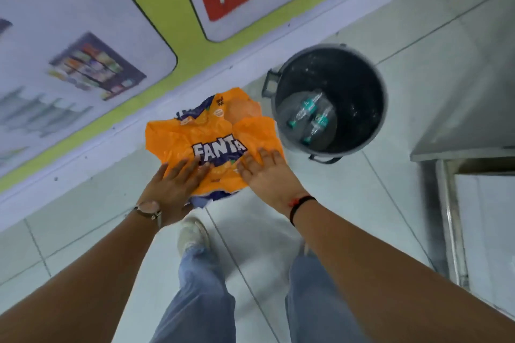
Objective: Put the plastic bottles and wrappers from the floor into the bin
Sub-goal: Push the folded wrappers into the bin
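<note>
Nearest the camera, jeans-clad legs (200, 295) and a pale shoe (192, 234) stand on the tiled floor (362, 217), with two bare forearms reaching forward — the left hand (172, 186), a watch (149, 207) at its wrist, and the right hand (267, 172), a black band (302, 203) at its wrist. Each grip is clamped on the near edge of a crumpled orange Fanta wrapper (206, 136), held up just left of the bin. Beyond it the dark round bin (362, 86) stands on the floor near the poster-covered wall (167, 22) — two clear plastic bottles (309, 117) lie at its bottom.
</note>
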`<state>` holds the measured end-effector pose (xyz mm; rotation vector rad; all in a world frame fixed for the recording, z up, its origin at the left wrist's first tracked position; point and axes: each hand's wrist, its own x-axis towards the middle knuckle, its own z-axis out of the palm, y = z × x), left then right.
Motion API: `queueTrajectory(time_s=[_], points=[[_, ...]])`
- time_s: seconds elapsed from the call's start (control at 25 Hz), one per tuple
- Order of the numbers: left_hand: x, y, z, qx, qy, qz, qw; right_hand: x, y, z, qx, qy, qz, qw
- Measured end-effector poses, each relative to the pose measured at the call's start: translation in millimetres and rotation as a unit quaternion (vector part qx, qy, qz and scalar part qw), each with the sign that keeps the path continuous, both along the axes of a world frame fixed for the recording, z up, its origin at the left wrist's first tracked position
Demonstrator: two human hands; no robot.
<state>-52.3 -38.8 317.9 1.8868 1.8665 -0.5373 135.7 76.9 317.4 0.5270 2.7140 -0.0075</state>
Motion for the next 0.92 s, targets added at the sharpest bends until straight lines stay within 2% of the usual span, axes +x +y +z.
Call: queueTrajectory(time_s=[0.16, 0.24, 0.36, 0.48, 0.56, 0.68, 0.84, 0.92], points=[[44, 61, 60, 0.095, 0.008, -0.006, 0.995, 65, 63, 80, 0.048, 0.05, -0.069, 0.995], [70, 95, 65, 0.13, 0.015, -0.02, 0.991, 90, 83, 90, 0.058, 0.051, -0.106, 0.991], [111, 162, 58, 0.122, -0.028, -0.02, 0.992, 130, 116, 74, 0.028, 0.018, -0.167, 0.985], [130, 217, 13, 0.064, -0.045, -0.017, 0.997, 140, 136, 20, -0.016, -0.029, -0.227, 0.973], [132, 239, -27, 0.005, -0.035, -0.067, 0.997, 133, 146, -18, -0.038, -0.025, -0.234, 0.971], [122, 264, -88, -0.098, -0.039, -0.018, 0.994, 119, 163, -81, -0.13, -0.066, -0.246, 0.958], [120, 279, -155, -0.168, 0.055, -0.048, 0.983, 100, 185, -141, -0.216, -0.151, -0.283, 0.922], [127, 278, -174, -0.217, 0.049, -0.035, 0.974, 93, 190, -159, -0.27, -0.191, -0.285, 0.9]])
